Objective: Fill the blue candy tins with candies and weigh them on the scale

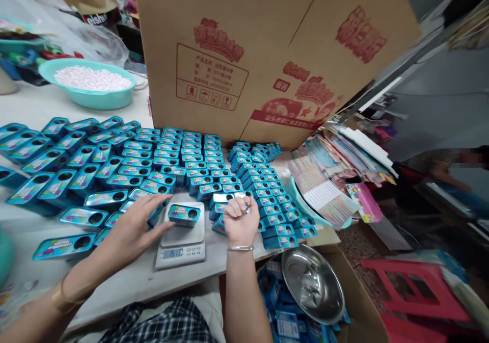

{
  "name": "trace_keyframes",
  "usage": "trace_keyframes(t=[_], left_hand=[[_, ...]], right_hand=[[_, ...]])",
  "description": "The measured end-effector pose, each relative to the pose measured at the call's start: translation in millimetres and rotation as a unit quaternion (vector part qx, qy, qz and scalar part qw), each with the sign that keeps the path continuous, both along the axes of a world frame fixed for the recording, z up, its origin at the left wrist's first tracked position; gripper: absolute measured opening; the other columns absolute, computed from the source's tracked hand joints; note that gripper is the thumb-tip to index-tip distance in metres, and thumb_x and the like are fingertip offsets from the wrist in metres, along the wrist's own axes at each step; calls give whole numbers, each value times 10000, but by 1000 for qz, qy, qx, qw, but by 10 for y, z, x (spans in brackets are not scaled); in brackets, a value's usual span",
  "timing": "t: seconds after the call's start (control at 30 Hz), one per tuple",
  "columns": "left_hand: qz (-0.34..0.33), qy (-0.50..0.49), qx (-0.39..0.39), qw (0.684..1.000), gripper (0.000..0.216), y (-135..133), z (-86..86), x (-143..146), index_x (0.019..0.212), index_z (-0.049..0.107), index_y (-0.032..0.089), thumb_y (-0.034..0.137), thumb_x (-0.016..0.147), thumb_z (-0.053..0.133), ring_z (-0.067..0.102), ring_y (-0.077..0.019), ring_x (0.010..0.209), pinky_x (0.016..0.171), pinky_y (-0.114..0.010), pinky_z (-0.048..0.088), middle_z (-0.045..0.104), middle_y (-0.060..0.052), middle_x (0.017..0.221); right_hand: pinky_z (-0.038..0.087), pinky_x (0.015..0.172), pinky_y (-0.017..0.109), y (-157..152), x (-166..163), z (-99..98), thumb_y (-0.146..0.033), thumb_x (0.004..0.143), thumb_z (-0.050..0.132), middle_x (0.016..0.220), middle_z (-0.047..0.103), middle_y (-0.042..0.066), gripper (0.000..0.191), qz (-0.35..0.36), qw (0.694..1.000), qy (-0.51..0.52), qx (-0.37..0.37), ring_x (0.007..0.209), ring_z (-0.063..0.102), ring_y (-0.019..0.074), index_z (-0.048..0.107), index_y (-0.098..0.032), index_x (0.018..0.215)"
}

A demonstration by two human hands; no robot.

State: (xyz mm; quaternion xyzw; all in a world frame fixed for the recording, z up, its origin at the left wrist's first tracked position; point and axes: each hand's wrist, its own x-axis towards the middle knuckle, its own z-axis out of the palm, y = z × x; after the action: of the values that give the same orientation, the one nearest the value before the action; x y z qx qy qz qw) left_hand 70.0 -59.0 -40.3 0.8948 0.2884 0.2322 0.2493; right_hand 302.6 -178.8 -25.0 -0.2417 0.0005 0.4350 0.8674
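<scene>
A small blue tin (183, 214) with a dark round opening lies on a white digital scale (179, 258), whose display appears to read 151.3. My left hand (133, 228) is open beside the scale, thumb and fingers spread around the tin's left end; contact is hard to judge. To the right of the scale my right hand (241, 218) is curled, palm up, around a few small pale pieces. It hovers over the front of several rows of the same blue tins (263, 185). More such tins (82, 162) stand in uneven rows on the left.
A large cardboard box (244, 68) stands behind the tins. At the back left is a turquoise bowl (91, 98) of small pinkish-white pieces. A metal bowl (317, 287) sits below the table's right edge, over blue packets. A red stool (416, 287) and another person (443, 167) are at right.
</scene>
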Motion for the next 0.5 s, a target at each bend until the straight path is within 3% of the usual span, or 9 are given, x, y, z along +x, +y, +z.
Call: trace_keyframes(t=[0.27,0.37,0.5], left_hand=[[-35,-2,-8,999,546,-49,-239,306,1324,501,217,519,875,574,553,-275,1209,1021,-443,464,596,-115,1306],[-27,-17,-24,999,537,-61,-263,378,1299,522,212,528,869,576,567,-277,1199,1021,-446,465,619,-113,1277],[-17,-23,-46,999,541,-66,-262,409,1285,541,208,551,867,566,573,-275,1196,1020,-441,468,624,-113,1279]], right_hand=[[441,628,263,423,-544,47,-410,874,535,570,379,-78,300,11,996,-43,-81,516,369,87,462,-219,654],[462,702,285,466,-634,19,-395,870,548,577,429,-62,304,-12,993,-84,-85,584,452,103,485,-215,634],[473,710,293,463,-652,2,-391,858,554,564,406,-71,308,-5,994,-54,-98,569,441,99,465,-216,621]])
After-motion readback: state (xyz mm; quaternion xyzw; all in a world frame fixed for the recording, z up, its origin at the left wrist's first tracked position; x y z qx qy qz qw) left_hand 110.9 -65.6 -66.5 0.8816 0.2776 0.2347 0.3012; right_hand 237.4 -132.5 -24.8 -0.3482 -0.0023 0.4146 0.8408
